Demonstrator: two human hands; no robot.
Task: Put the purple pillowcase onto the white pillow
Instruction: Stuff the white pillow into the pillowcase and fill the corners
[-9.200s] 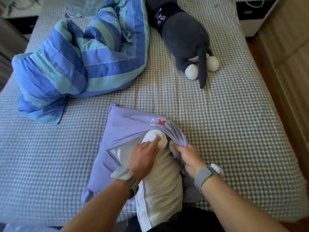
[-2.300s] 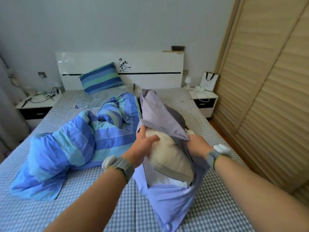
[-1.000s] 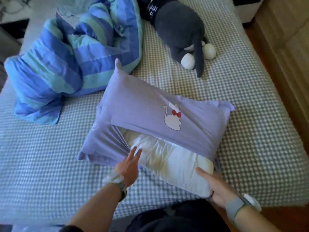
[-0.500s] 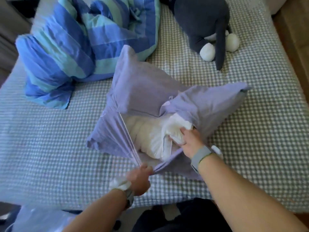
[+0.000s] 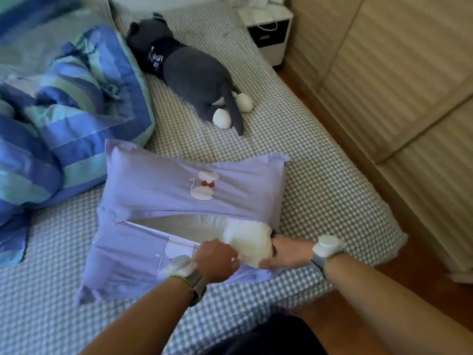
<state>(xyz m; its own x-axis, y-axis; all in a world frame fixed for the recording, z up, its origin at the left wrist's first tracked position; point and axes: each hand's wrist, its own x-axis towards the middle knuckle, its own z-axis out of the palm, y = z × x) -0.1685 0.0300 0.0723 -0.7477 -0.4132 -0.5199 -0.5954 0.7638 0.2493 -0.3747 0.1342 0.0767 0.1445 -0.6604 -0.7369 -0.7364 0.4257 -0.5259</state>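
Observation:
The purple pillowcase (image 5: 158, 185), with a white cat print, lies flat on the checked bed sheet (image 5: 320, 180). The white pillow (image 5: 245, 234) fills it and shows through the opening along the near side, with one corner bulging out at the near right. My left hand (image 5: 217, 260) is closed on the near edge of the pillowcase beside that corner. My right hand (image 5: 286, 254) presses against the pillow corner from the right, its fingers partly hidden by the pillow and the case.
A blue and green striped duvet (image 5: 64, 103) is bunched at the far left. A grey plush cat (image 5: 189, 70) lies at the far middle. The bed's right edge borders a wooden floor, a slatted wardrobe (image 5: 409, 73) and a white nightstand (image 5: 268, 29).
The pillowcase has flattened out over the pillow. My left hand moved right along the opening's edge to the exposed corner, and my right hand came down to the near right corner.

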